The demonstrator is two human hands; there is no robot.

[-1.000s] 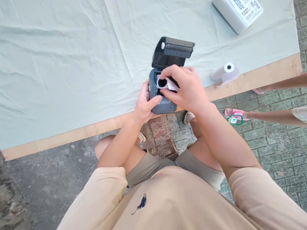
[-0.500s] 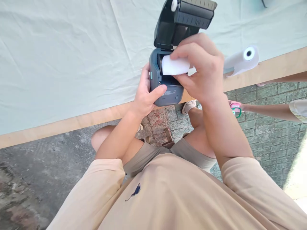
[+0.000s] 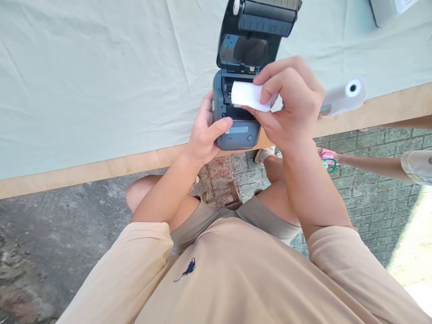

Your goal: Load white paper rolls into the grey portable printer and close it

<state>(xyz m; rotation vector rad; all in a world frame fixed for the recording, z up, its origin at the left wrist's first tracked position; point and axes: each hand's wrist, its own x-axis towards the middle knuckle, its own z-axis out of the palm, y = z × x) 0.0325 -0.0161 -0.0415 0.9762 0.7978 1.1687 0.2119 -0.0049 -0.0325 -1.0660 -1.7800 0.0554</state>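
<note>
A dark grey label printer (image 3: 236,143) stands at the table's near edge with its lid (image 3: 248,49) swung up, baring the compartment and a roller inside the lid. My left hand (image 3: 207,130) grips the printer's left side, thumb over its front corner. Between the thumb and fingers of my right hand (image 3: 292,101) is a small white paper roll (image 3: 248,94), held over the open compartment. The fingers hide the roll's right end. To the right lies a white device with a black round spot (image 3: 347,94), close to the table edge.
Pale cloth (image 3: 101,81) covers the table, whose bare wooden edge (image 3: 101,170) runs along the front. A grey-white box-like object (image 3: 391,11) sits at the far right. Below are a wooden stool (image 3: 227,195) and another person's leg (image 3: 371,164) at right.
My right hand has drawn the paper roll slightly up and to the right, showing more of the compartment and lid window. My left hand keeps its grip on the printer.
</note>
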